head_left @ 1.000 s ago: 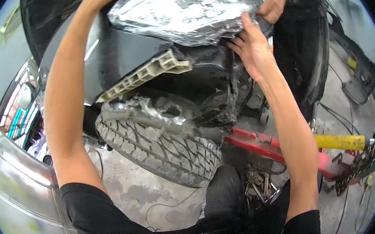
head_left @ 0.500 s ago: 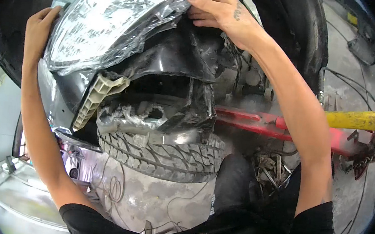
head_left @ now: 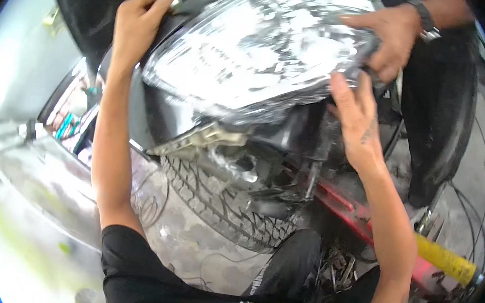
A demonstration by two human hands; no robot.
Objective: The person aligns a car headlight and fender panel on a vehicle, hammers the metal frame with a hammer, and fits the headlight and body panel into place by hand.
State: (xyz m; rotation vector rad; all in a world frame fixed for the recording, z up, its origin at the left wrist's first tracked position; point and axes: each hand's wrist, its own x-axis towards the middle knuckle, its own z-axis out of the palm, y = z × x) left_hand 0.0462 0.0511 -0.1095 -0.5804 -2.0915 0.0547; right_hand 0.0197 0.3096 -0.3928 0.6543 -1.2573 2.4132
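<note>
A car headlight (head_left: pixel 246 52) in clear, crinkled plastic wrap lies tilted at the front corner of a dark car body. My right hand (head_left: pixel 358 119) grips its lower right edge, thumb on the face and fingers partly hidden behind. Beyond the upper left edge of the headlight, my left hand (head_left: pixel 136 27) is closed, its fingertips at a small shiny piece too blurred to name. Another person's hand (head_left: pixel 390 40), with a watch (head_left: pixel 424 18) at the wrist, rests on the headlight's right end. Just below sits a pale plastic bracket (head_left: pixel 203 139).
Under the open bodywork stands a tire (head_left: pixel 219 208). A red jack (head_left: pixel 336 204) with a yellow handle (head_left: pixel 445 258) reaches in from the right. Loose metal tools (head_left: pixel 342 272) lie by my knee, and cables (head_left: pixel 470 208) run over the concrete floor.
My view has swung, so the scene sits further right and lower. The other person's hand and watch have come into fuller view on the headlight. My left hand is now beyond its upper left edge.
</note>
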